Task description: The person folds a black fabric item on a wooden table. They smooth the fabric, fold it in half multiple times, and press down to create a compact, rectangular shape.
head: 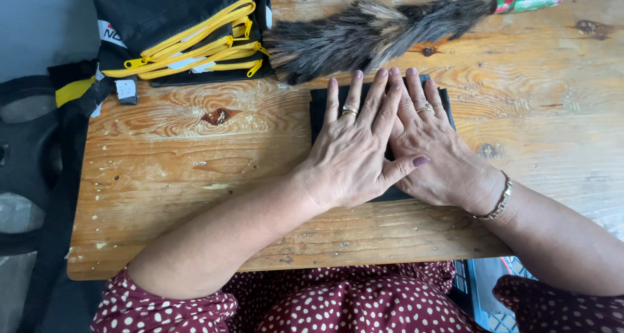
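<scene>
A flat, folded black fabric piece lies on the wooden table in front of me. My left hand lies flat on it, palm down, fingers spread toward the far edge. My right hand lies flat beside it, partly under the left thumb and fingers, also pressing the black piece. Both hands wear rings; a bracelet circles my right wrist. Most of the black piece is hidden under my hands.
A feather duster with a red-and-green handle lies across the far side of the table. A stack of black bags with yellow zips sits at the far left. Black straps hang off the left edge. A blue crate shows below the table.
</scene>
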